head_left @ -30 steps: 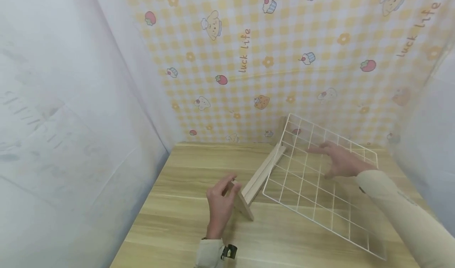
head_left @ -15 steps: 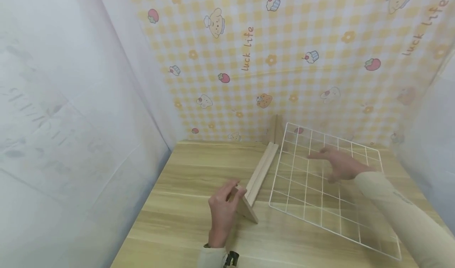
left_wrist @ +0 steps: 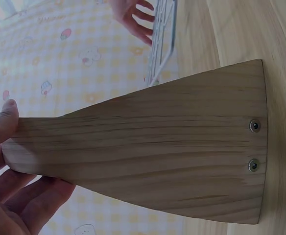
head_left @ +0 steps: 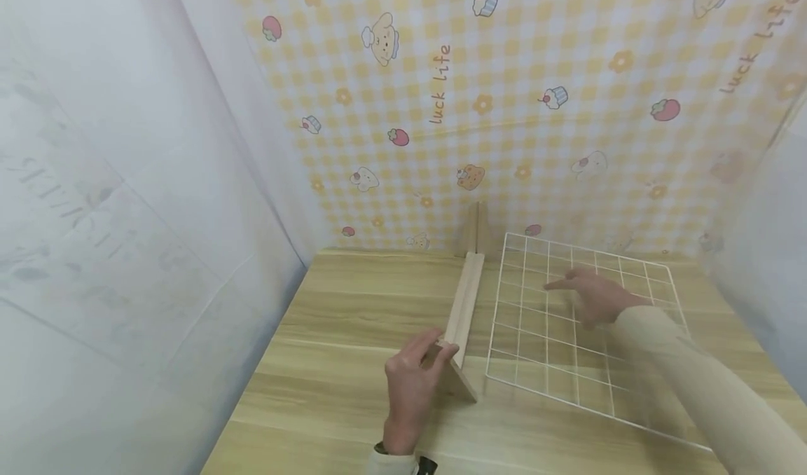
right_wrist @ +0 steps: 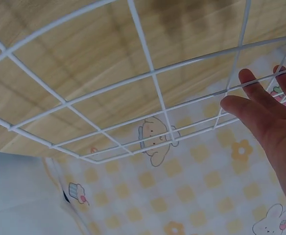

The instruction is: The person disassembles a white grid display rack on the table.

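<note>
In the head view a wooden stand (head_left: 465, 307) with an end board at each end stands lengthwise on the table. My left hand (head_left: 412, 387) pinches the narrow top of its near end board (left_wrist: 148, 156), thumb on one side and fingers on the other. Two screw heads (left_wrist: 254, 146) show low on that board. To the right, my right hand (head_left: 592, 296) holds a white wire grid (head_left: 561, 349) at its inner wires, index finger extended. Thumb and fingertips (right_wrist: 246, 76) meet the wires in the right wrist view. The grid is tilted, beside the stand and apart from it.
The wood-grain table (head_left: 353, 321) meets a yellow checked cloth (head_left: 391, 104) at the back, close behind the far end board (head_left: 476, 230). White sheets (head_left: 126, 202) close in the left and right sides. A shadow of the grid falls on the tabletop.
The grid has tipped flatter and lower in my right hand. The stand has swung to point straighter toward the back, its near end moving right with my left hand.
</note>
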A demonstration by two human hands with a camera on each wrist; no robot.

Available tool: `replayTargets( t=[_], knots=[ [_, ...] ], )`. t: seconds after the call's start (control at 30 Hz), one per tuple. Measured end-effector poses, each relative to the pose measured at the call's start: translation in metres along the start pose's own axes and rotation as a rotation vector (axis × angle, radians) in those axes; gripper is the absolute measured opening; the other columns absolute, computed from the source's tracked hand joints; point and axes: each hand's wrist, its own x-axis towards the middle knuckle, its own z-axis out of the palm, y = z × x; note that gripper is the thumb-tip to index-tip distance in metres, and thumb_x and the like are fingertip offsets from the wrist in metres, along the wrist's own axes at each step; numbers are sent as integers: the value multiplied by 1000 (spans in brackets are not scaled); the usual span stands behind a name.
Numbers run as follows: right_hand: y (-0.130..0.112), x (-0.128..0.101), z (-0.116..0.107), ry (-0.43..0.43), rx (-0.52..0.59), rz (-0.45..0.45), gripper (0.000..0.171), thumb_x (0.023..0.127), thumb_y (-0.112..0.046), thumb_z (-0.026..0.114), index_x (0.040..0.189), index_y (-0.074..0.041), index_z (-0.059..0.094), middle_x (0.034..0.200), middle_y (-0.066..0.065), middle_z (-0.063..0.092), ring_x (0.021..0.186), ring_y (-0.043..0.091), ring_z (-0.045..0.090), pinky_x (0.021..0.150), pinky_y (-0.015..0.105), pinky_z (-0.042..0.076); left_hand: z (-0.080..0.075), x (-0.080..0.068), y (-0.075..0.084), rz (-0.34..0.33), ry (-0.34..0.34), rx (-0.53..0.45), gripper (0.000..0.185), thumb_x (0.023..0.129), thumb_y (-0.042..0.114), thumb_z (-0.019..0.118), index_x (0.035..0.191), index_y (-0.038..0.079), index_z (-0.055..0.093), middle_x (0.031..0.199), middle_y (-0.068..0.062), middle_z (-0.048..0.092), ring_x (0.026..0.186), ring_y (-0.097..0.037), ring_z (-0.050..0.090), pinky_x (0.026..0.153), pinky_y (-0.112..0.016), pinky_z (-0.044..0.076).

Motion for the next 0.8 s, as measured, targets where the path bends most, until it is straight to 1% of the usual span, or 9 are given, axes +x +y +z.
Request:
replayTargets(
  t=[0.1, 0.13, 0.2, 0.27, 0.33, 0.5, 0.6, 0.73, 0.8],
  knots=[
    [3, 3, 4, 2, -13, 17, 92, 55, 22, 57, 132, -29, 50, 142, 27, 32, 113, 50, 46, 41, 16, 45, 5, 0, 6, 26, 8, 18, 30, 75, 34, 74, 96, 13, 71, 93, -3, 74, 84, -15, 71, 73, -17, 56],
    [3, 4, 6, -1, -26, 19, 92, 55, 23, 56, 132, -28, 50, 141, 27, 33, 107, 49, 50, 41, 16, 45, 7, 0, 8, 38, 10, 26, 29, 75, 33, 74, 95, 12, 71, 93, -3, 74, 83, -16, 71, 72, -18, 57],
    [2, 5, 8, -12, -46, 30, 91, 57, 24, 56, 132, -27, 50, 139, 26, 34, 91, 39, 57, 42, 17, 46, 10, 0, 11, 58, 14, 57, 28, 74, 34, 74, 93, 13, 71, 92, -2, 74, 82, -14, 71, 71, -19, 57],
    [-1, 6, 9, -33, -52, 56, 90, 60, 25, 54, 132, -28, 49, 140, 26, 33, 80, 29, 57, 42, 16, 46, 13, 0, 13, 70, 19, 84, 28, 75, 36, 74, 91, 14, 71, 91, 0, 74, 81, -12, 71, 70, -18, 57],
    [-5, 6, 9, -53, -63, 55, 88, 61, 27, 52, 132, -26, 49, 139, 27, 33, 73, 20, 52, 42, 16, 45, 15, 1, 15, 84, 29, 104, 27, 76, 37, 72, 89, 14, 71, 90, 0, 74, 81, -11, 71, 69, -18, 57],
    [-16, 5, 8, -56, -80, 51, 85, 63, 29, 48, 129, -25, 52, 132, 22, 43, 68, 17, 51, 42, 16, 43, 20, 2, 18, 121, 47, 108, 24, 79, 36, 70, 88, 14, 70, 87, 0, 73, 77, -11, 71, 68, -17, 57],
    [-18, 5, 9, -57, -93, 62, 87, 62, 30, 48, 127, -29, 53, 131, 17, 45, 72, 20, 55, 45, 19, 46, 23, 3, 19, 124, 54, 111, 23, 78, 36, 71, 88, 15, 70, 85, 1, 73, 76, -9, 71, 68, -14, 56],
    [-19, 5, 11, -62, -130, 60, 89, 58, 30, 49, 124, -30, 55, 131, 15, 47, 92, 31, 61, 57, 32, 55, 28, 4, 20, 130, 61, 128, 25, 79, 38, 70, 87, 15, 70, 83, 2, 73, 74, -7, 70, 66, -13, 56],
    [-19, 6, 13, -71, -141, 60, 91, 56, 29, 52, 124, -30, 55, 130, 14, 48, 96, 35, 60, 61, 36, 56, 29, 5, 20, 136, 64, 136, 25, 80, 38, 69, 86, 14, 70, 82, 1, 73, 72, -8, 70, 64, -13, 56]
  ],
)
